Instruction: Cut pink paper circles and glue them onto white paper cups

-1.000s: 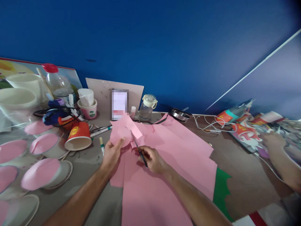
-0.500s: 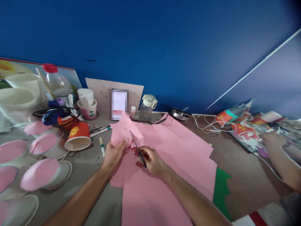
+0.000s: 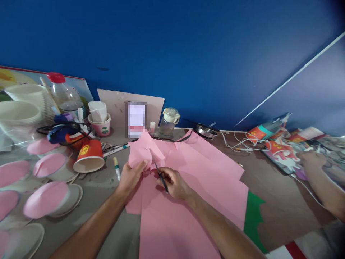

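Note:
My left hand (image 3: 132,175) pinches a piece of pink paper (image 3: 139,155), its thumb flat on top. A curved cut runs along the right side of this piece, and a strip of it curls up there. In my right hand (image 3: 174,182) is a pair of dark scissors (image 3: 163,180), fingers wrapped round the handles. The blades point up and left, against the edge of the cut. Beneath both hands lie large pink paper sheets (image 3: 185,212), overlapping one another. Green paper (image 3: 253,219) shows from under their right edge.
At left stand several upturned cups with pink paper tops (image 3: 47,199), and a red paper cup (image 3: 90,156) lies tipped. Behind are a phone (image 3: 136,119), a glass jar (image 3: 169,122) and a roll of tape (image 3: 205,131). At right a co-worker's hand (image 3: 312,162) rests near a white cable (image 3: 237,144).
My left hand has turned the pink piece slightly, and its curled strip has shifted. The scissors have tilted a little, staying at the cut.

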A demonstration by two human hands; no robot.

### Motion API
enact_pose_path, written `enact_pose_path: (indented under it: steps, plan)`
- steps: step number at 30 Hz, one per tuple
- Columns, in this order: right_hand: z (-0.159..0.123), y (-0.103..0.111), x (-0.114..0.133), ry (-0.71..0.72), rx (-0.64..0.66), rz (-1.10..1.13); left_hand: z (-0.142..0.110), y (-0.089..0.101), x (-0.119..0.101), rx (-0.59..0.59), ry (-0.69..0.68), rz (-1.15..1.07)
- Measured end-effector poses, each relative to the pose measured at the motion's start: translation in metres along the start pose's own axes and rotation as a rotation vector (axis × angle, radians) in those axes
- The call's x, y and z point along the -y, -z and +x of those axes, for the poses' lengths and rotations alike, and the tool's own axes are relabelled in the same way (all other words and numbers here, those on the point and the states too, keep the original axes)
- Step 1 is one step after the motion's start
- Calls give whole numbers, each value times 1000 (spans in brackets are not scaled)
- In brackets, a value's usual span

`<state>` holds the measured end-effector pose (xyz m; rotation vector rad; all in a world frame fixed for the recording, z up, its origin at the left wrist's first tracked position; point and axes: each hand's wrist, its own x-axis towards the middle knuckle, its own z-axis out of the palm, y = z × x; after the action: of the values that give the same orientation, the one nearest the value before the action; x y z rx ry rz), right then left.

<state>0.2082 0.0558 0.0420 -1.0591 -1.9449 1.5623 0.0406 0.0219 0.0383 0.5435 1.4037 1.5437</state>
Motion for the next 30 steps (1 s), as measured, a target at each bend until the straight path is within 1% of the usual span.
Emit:
enact_pose_path:
  steps: [3,9,13,16,20,30]
  plan:
    - [0,0,-1,-11,15,51,-1,1,-1,48,4,12]
    - [1,1,-2,49,-7,-9,-2,-1,-4,33,25,17]
    - [2,1,-6,42,-3,-3,-3,0,-3,23,20,55]
    - [2,1,-9,44,-2,3,-3,2,-1,43,17,77]
    - [2,1,-9,58,-9,-21,-2,2,1,87,29,48]
    - [3,0,-11,49,-13,7,-4,0,-3,87,40,17]
